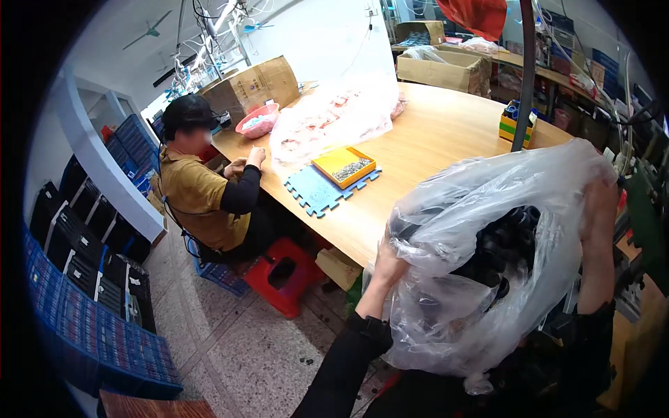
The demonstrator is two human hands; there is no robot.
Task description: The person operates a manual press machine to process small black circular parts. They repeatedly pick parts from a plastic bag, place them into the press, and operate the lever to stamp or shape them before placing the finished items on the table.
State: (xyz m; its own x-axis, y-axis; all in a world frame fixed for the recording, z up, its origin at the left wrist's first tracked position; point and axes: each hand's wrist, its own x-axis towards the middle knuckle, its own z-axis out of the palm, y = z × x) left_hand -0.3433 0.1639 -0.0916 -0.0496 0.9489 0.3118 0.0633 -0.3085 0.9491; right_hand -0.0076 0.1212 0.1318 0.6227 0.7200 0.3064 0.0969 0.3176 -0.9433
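A large clear plastic bag [446, 251] is spread between my two hands at the right, its mouth gaping towards me. Inside it lie many small black rounded parts [505, 244], too bunched to make out their kind. My left hand [389, 265] grips the bag's left side near the table edge, the fingers partly hidden by the film. On the far right my right hand [598, 198] clasps the bag's upper rim, with plastic folded over the fingers. The bag's bottom hangs in front of my body.
The wooden table [432, 125] carries a blue foam mat [306, 191], a yellow tray [345, 166] of small metal parts, a pink basket [258, 120] and a heaped clear bag [334, 118]. A co-worker [202, 181] sits left, near a red stool [282, 275]. A dark pole [526, 76] rises behind my bag.
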